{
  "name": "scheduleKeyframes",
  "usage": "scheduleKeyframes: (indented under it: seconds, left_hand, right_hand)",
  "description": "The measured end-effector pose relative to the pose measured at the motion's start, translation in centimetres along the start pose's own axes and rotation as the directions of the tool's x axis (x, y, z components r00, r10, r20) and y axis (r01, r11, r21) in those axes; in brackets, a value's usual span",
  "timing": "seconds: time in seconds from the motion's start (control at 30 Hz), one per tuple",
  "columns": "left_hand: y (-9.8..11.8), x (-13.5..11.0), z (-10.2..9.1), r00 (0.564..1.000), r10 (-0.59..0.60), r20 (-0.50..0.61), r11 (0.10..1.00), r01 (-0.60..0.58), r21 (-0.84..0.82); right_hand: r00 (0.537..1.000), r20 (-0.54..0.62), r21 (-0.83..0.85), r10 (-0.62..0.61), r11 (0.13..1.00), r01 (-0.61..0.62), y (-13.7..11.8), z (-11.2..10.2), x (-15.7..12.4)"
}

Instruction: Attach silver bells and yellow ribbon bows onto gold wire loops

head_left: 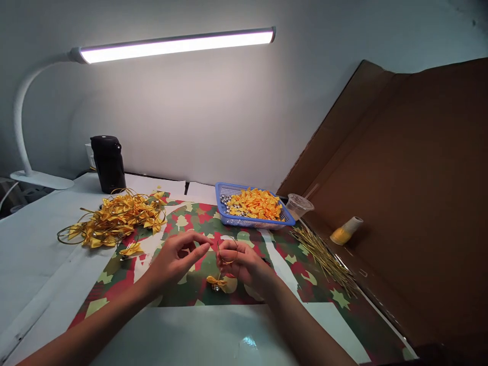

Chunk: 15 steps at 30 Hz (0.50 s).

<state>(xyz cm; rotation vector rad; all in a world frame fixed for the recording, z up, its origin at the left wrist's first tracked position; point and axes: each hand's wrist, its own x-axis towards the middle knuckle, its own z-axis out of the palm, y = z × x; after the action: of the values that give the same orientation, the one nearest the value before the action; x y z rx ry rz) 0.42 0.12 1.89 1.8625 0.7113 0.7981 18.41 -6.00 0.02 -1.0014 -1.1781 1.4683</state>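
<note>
My two hands meet over the camouflage-patterned mat (297, 264) near the middle of the table. My right hand (240, 264) is closed round a thin gold cord loop (225, 252), and a small yellow bow with a little bell (216, 281) hangs below it. My left hand (179, 256) has its fingers bent in a pinch, the tips reaching toward the loop; whether they touch the cord is hard to tell.
A pile of finished gold-cord bows (114, 216) lies at the left. A blue basket (224, 217) holds yellow bows and small bells. Gold cord pieces (324, 254), a plastic cup (299, 205), a yellow thread spool (345, 231), a black jug (109, 162), a desk lamp (175, 44) and brown cardboard (412, 193) surround the mat.
</note>
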Motion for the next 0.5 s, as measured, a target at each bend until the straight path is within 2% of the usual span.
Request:
scheduleKeyframes:
  seconds: [0.1, 0.23, 0.37, 0.5]
  left_hand:
    - [-0.13, -0.06, 0.28, 0.996, -0.040, 0.084, 0.995, 0.047, -0.085]
    - [-0.54, -0.09, 0.59, 0.979, -0.080, 0.186, 0.971, 0.119, -0.209]
    - [-0.71, -0.04, 0.72, 0.974, -0.068, 0.218, 0.940, 0.136, -0.313]
    - [-0.76, 0.05, 0.73, 0.976, -0.076, 0.206, 0.936, 0.141, -0.321]
  right_hand:
    - [0.990, 0.064, 0.179, 0.122, 0.975, -0.132, 0.02, 0.06, 0.13]
    - [0.957, 0.174, 0.290, 0.232, 0.917, -0.275, 0.26, 0.15, 0.33]
    - [0.938, 0.226, 0.334, 0.263, 0.884, -0.329, 0.63, 0.09, 0.45]
    - [0.939, 0.219, 0.353, 0.265, 0.876, -0.330, 0.74, 0.07, 0.46]
